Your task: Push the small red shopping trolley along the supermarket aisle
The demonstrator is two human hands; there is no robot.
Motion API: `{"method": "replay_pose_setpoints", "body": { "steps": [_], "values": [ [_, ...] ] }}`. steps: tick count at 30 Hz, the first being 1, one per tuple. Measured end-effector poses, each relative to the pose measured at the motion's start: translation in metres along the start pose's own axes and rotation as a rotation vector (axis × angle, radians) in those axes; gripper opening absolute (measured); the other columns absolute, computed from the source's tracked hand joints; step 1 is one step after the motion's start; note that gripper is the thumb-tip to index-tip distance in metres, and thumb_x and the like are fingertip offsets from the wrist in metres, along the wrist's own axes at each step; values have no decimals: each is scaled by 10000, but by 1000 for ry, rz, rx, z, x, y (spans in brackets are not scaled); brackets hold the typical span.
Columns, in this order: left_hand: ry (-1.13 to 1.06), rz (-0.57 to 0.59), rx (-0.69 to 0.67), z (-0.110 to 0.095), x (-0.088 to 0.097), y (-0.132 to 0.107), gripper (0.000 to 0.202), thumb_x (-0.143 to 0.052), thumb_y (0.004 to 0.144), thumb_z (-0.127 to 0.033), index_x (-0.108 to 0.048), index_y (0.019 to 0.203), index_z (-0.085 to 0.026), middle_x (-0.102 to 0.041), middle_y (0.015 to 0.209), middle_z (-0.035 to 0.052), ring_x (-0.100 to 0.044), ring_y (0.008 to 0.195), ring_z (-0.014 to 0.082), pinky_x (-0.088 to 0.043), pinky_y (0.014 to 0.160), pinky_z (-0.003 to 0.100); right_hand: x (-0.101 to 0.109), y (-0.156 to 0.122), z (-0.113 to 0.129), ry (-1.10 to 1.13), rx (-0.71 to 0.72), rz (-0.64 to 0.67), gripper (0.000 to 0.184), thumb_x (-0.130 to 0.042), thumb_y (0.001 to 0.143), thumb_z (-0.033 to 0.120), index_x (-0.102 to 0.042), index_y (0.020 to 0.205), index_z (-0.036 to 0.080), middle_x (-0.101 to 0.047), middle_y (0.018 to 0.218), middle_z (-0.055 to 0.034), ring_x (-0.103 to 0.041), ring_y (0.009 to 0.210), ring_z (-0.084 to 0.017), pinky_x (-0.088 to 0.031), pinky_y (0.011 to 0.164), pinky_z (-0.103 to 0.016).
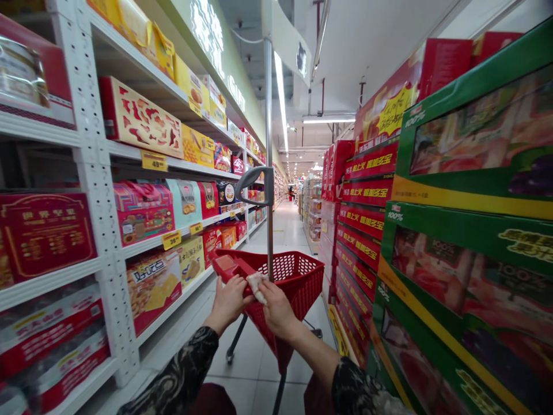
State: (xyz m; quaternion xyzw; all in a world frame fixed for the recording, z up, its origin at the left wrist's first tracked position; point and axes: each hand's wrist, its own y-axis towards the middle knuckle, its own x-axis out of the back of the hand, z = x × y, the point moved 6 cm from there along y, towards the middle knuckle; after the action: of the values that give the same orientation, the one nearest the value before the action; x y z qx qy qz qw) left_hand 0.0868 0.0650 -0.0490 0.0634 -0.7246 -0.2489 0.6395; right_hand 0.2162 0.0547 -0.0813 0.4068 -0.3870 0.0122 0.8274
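Note:
A red plastic shopping cart (305, 276) stands right in front of me, with an upright metal pole (270, 236) rising from it and a grey loop handle (254, 187) on the pole. My left hand (230, 298) lies with its fingers curled over the cart's red handlebar (228, 266). A crumpled whitish cloth or tissue (258, 287) is pinched in my right hand (276, 305), against the same bar. Both hands are close together at the cart's near edge. The bottom of the basket is hidden from here.
White shelves (151, 158) with boxed goods and yellow price tags (154, 161) line the left. On the right, stacked red cartons (363, 213) and green juice boxes (432, 230) stand close to the cart. A tiled aisle (283, 227) runs ahead; a person (291, 192) is far off.

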Motion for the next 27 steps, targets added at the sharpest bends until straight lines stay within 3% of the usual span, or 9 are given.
{"method": "replay_pose_setpoints", "body": {
  "steps": [10,18,21,24,27],
  "values": [
    [42,-112,-12,-36,5,-6,344,-409,849,-469,-633,926,-219,-662,1007,80,-529,1068,265,-148,1018,607,21,10,-21,4,-59,-18,534,-396,626,-9,-582,1095,166,-613,1146,-73,-535,1062,-187,-382,969,-354],
    [37,-167,-50,-77,-3,0,379,-446,816,-491,-642,923,-184,-666,922,96,-555,967,259,-168,1042,549,54,0,-55,73,-134,21,551,-381,598,-8,-620,1052,191,-644,1100,-48,-570,1028,-180,-404,954,-353],
    [-48,-142,-138,-69,-10,-3,362,-478,805,-473,-603,1025,-214,-641,1069,78,-528,1058,237,-170,1064,521,64,-9,-71,101,-180,14,524,-393,635,7,-614,1076,183,-640,1113,-55,-574,1033,-173,-425,937,-348],
    [-87,-115,-182,-49,-18,-3,446,-493,800,-465,-514,1185,-241,-524,1295,79,-404,1239,243,-182,1065,533,71,-13,-80,76,-211,-22,490,-403,646,13,-627,1047,181,-655,1075,-54,-586,1006,-170,-431,928,-343],
    [-76,-107,-199,-40,-24,0,473,-504,800,-457,-491,1223,-245,-498,1330,80,-349,1286,250,-168,1069,548,76,-11,-81,27,-271,-41,499,-399,632,5,-635,1038,175,-657,1073,-57,-591,1001,-169,-430,928,-327]
  ]
}}
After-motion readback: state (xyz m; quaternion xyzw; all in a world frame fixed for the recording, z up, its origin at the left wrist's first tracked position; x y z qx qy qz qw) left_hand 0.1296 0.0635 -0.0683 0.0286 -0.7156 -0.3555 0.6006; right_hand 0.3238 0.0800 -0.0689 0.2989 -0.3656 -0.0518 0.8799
